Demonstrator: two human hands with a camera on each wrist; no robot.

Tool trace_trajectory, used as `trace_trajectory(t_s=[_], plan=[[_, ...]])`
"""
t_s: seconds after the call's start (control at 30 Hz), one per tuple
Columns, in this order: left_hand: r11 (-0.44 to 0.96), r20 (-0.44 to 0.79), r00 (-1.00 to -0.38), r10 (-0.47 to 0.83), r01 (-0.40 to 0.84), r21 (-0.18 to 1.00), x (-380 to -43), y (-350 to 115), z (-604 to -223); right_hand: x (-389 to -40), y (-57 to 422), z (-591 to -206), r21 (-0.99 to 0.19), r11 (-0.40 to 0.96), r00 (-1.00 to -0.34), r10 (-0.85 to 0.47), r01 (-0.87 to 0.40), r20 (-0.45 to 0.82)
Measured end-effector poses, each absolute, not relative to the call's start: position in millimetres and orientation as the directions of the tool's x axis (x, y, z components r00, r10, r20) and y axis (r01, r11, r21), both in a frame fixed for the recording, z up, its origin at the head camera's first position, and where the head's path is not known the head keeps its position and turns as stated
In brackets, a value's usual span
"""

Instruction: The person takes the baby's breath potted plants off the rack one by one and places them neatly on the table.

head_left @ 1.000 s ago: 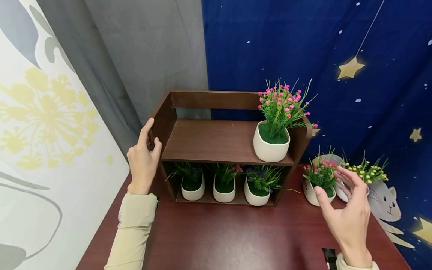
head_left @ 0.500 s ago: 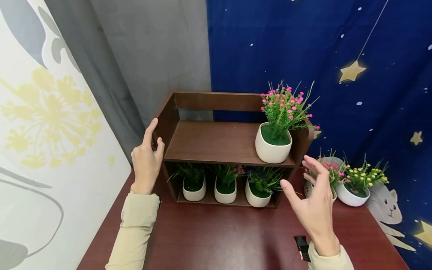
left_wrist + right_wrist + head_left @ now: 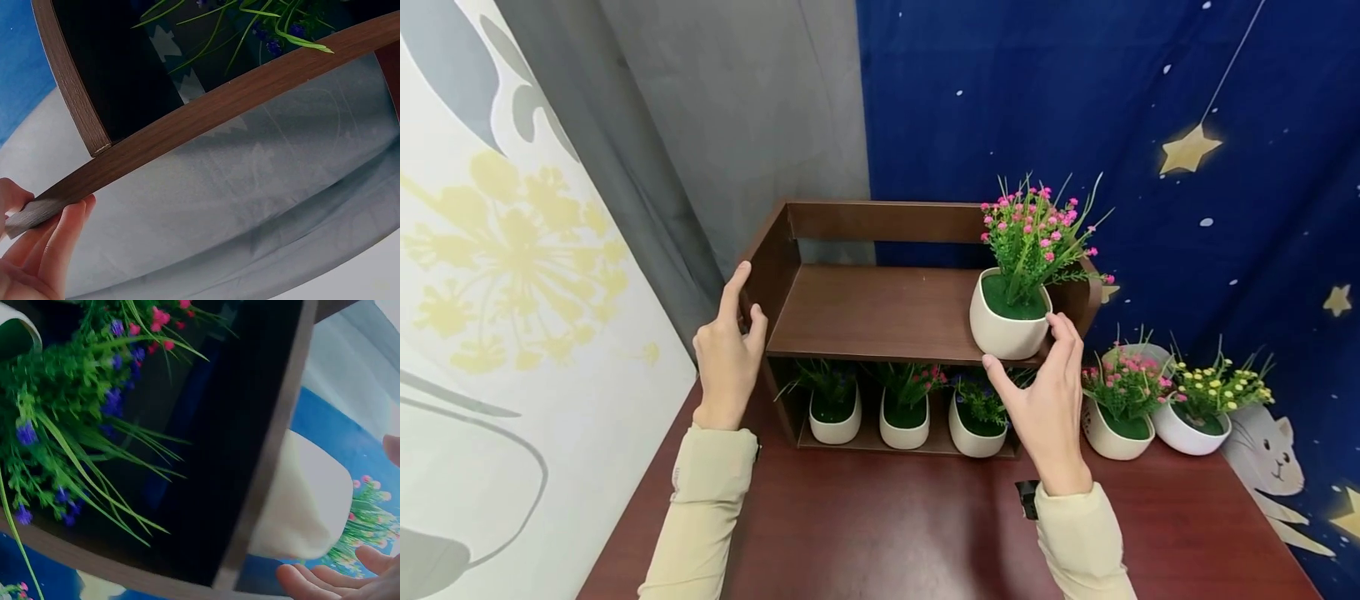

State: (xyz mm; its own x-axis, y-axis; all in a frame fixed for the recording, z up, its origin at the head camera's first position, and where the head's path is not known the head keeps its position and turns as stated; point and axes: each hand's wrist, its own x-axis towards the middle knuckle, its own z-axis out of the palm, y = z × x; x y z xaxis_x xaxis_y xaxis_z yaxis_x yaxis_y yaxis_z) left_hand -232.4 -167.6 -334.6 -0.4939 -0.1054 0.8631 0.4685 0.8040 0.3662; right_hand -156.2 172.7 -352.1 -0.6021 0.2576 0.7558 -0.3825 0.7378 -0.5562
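Note:
A brown two-tier wooden shelf (image 3: 872, 312) stands on the table. My left hand (image 3: 727, 360) holds its left side panel, thumb on one face and fingers on the other, as the left wrist view shows on the panel's edge (image 3: 187, 128). On the upper tier, at the right end, sits a cream pot with pink flowers (image 3: 1009, 327). Right at its lower right front is my right hand (image 3: 1047, 404), thumb and fingers spread apart. In the right wrist view the fingers (image 3: 312, 584) reach beside the white pot (image 3: 312, 500), with nothing in their grasp.
Three potted plants line the lower tier, including a purple-flowered one (image 3: 977, 425). To the right of the shelf stand a pink-flowered pot (image 3: 1117, 433) and a yellow-flowered pot (image 3: 1192, 432). Curtains (image 3: 940, 125) hang behind; a patterned white panel (image 3: 512, 350) rises at left.
My right hand has moved left and up, from in front of the pots on the right to the pink-flowered pot on the upper tier. The left hand keeps its hold on the shelf.

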Motion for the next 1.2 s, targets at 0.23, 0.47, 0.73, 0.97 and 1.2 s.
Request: trace_trajectory(t_s=[0.23, 0.47, 0.73, 0.97, 1.2], plan=[[0.806, 0.873, -0.479, -0.092, 0.478, 0.348, -236.0, -170.4, -337.7, -175.0, 168.6, -362.1, -0.592, 0.731, -0.573, 0.338, -0.340, 0.747], [0.800, 0.876, -0.474, -0.082, 0.493, 0.342, -236.7, -171.6, -336.9, -192.4, 164.4, -371.6, -0.620, 0.720, -0.539, 0.403, -0.311, 0.739], [0.802, 0.866, -0.491, -0.094, 0.479, 0.358, -236.4, -171.9, -338.4, -198.2, 160.5, -372.6, -0.659, 0.702, -0.537, 0.457, -0.271, 0.708], [0.805, 0.866, -0.489, -0.104, 0.469, 0.362, -234.6, -170.0, -335.4, -198.3, 160.4, -370.4, -0.670, 0.691, -0.540, 0.466, -0.272, 0.701], [0.805, 0.866, -0.489, -0.105, 0.470, 0.363, -233.1, -169.9, -337.8, -184.9, 161.8, -370.3, -0.694, 0.643, -0.524, 0.489, -0.325, 0.698]])
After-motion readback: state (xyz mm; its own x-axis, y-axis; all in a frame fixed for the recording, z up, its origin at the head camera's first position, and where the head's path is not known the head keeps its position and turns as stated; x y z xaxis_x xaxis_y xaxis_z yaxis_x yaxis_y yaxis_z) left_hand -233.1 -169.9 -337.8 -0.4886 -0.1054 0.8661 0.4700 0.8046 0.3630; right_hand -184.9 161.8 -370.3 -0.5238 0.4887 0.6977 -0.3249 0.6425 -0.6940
